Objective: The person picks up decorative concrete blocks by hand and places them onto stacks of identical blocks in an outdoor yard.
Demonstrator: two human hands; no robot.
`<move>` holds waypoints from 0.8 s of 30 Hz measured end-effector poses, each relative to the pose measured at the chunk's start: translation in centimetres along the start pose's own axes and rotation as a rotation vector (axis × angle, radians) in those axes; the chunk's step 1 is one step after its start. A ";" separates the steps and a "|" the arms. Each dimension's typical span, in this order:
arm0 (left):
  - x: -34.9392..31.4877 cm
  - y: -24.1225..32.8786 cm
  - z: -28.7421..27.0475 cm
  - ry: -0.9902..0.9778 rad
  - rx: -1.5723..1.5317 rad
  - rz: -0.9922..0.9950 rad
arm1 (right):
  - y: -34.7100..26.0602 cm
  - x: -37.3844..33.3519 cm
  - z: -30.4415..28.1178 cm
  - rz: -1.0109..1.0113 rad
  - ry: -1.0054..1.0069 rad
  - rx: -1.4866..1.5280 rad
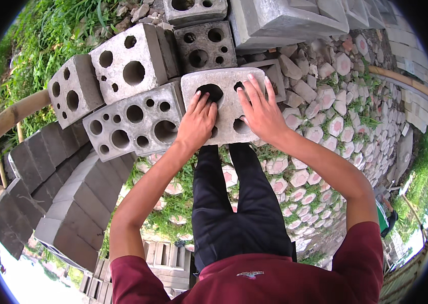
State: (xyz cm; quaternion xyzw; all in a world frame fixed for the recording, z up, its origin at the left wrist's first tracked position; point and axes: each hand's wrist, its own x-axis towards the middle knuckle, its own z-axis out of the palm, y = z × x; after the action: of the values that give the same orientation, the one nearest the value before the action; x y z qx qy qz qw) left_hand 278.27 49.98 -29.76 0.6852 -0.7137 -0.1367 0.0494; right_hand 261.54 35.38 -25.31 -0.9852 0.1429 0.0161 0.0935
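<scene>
A pale grey concrete block [228, 104] with several round holes lies face up in front of me, on or against other blocks. My left hand [198, 121] rests on its left part, fingers stretched out, with the fingertips at the large dark hole. On its right part lies my right hand [264, 114], palm down, with fingers spread over the top edge and the small upper hole. The thumb is near the lower right hole. Neither hand visibly grips the block. Directly to the left sits another holed block [135, 120], touching or nearly touching it.
More holed blocks [127, 63] are stacked at the far left, with a smaller one [206, 46] behind. Large grey concrete pieces [287, 25] stand at the back. A bamboo pole [11, 119] crosses the left side. Hexagonal pavers [320, 152] with grass cover the ground at right.
</scene>
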 end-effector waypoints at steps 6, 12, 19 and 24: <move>0.2 -0.2 0.4 0.009 0.027 0.026 | 0.8 0.3 1.1 -0.120 0.052 -0.068; 0.0 -0.9 0.5 0.019 -0.022 0.056 | 0.7 1.8 0.5 -0.212 -0.067 -0.134; -0.1 -1.0 -0.1 -0.009 -0.078 0.051 | -0.1 2.7 -0.2 -0.190 -0.135 -0.140; 0.4 -2.4 -3.7 0.014 -0.166 0.048 | 0.5 4.3 -2.8 -0.230 -0.131 -0.047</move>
State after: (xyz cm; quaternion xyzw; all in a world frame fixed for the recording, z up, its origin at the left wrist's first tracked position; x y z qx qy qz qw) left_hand 281.54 49.04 -26.88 0.6622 -0.7159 -0.1893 0.1142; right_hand 265.53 33.22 -22.94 -0.9938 0.0221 0.0728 0.0806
